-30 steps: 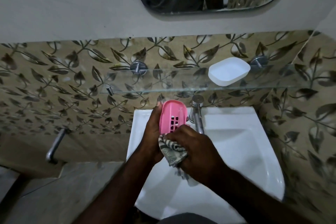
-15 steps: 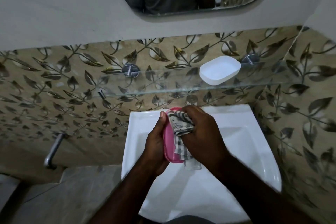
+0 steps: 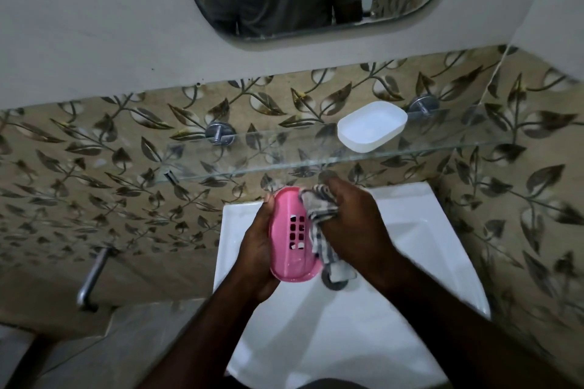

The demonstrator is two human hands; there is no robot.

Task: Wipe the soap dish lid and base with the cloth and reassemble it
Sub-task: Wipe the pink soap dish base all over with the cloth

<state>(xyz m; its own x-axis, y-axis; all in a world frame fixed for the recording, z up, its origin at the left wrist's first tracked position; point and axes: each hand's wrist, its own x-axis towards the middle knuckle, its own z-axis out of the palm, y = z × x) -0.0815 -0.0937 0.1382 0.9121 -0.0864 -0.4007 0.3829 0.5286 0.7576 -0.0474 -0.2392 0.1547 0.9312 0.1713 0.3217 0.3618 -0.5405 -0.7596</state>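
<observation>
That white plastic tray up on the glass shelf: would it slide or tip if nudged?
The white tray looks like thin moulded plastic, so probably light and stiff. Low and wide on the smooth glass shelf, it would likely slide rather than tip. It seems near the shelf's front edge, so a forward push might drop it into the sink.
</observation>
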